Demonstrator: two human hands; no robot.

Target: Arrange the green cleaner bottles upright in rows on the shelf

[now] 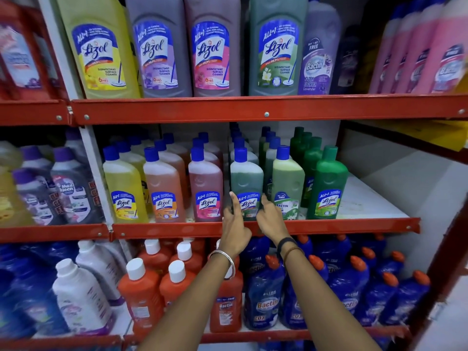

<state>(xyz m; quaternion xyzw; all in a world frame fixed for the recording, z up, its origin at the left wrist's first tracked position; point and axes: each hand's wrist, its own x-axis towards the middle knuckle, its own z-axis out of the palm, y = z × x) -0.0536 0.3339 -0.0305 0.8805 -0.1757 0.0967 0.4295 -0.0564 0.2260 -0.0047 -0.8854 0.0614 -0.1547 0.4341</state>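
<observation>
A dull green Lizol bottle [246,182] with a blue cap stands upright at the front of the middle shelf [329,227], heading a row of like bottles. My left hand [234,224] is at its left side, my right hand [272,220] at its right side. Fingers of both hands are extended and touch the lower label; neither hand wraps the bottle. To the right stand a pale green Bactin bottle [288,183] and a row of dark green bottles [328,183] with green caps, all upright.
Yellow [124,186], orange [163,188] and pink bottles [205,186] stand in rows to the left. The white shelf board [367,198] right of the dark green row is bare. Large bottles fill the shelf above; orange and blue bottles fill the one below.
</observation>
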